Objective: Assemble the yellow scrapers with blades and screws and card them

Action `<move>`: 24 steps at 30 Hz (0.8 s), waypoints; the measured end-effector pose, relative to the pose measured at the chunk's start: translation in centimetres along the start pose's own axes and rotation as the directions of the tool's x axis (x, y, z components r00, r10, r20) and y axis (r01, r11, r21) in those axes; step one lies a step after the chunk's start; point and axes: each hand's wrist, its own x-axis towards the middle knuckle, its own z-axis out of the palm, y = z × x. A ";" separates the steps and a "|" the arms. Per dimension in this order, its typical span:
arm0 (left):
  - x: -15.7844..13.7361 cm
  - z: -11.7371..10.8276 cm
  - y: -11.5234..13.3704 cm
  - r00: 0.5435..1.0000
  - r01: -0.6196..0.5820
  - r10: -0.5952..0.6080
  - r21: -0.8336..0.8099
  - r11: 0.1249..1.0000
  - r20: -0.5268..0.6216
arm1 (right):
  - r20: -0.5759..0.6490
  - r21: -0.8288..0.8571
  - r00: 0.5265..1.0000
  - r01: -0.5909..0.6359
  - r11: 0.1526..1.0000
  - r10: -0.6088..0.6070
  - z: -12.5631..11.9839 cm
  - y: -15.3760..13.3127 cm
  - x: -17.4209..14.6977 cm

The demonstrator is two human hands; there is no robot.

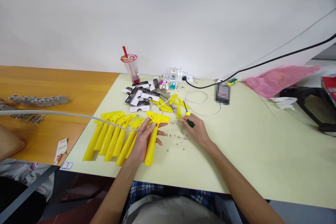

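My left hand (142,142) is wrapped around a yellow plastic scraper (151,147), its wide head pointing away from me. In my right hand (198,131) is a screwdriver (187,113) with a green and yellow handle, its shaft pointing up and away. That hand rests low over the table, near small metal screws or nuts (178,136) scattered between my hands. Left of my left hand, several more yellow scrapers (108,141) lie in a row. Beyond my hands is a loose pile of flat yellow pieces (166,107) with grey blades among them.
A white cable (78,114) crosses from the left to my left hand. Behind stand black-and-white card packets (136,96), a cup with a straw (132,70), a power strip (172,76) and a blurred-out dark object (223,93). A pink bag (278,80) lies right. Another person's arm (10,143) shows left.
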 end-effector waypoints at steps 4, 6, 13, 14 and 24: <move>0.0 -0.2 -0.4 1.000 -0.018 0.019 -0.013 1.000 0.024 | 0.022 -0.080 0.998 0.061 0.995 -0.059 -1.0 1.0 2.9; 0.1 -0.2 -0.6 0.999 -0.029 0.029 -0.017 0.999 0.025 | 0.089 -0.121 0.989 0.128 0.984 -0.118 -1.3 1.8 5.7; -0.2 -0.4 -1.0 0.997 -0.082 0.082 -0.038 0.996 0.005 | 0.357 -0.201 0.888 0.376 0.904 -0.290 -0.3 4.0 14.3; -0.2 -0.5 -1.0 0.996 -0.089 0.089 -0.044 0.995 -0.004 | 0.379 -0.208 0.873 0.402 0.892 -0.305 -0.1 4.1 14.7; 0.2 -0.4 -1.2 0.995 -0.100 0.099 -0.021 0.995 -0.015 | 0.477 -0.240 0.773 0.573 0.784 -0.419 0.8 3.3 15.1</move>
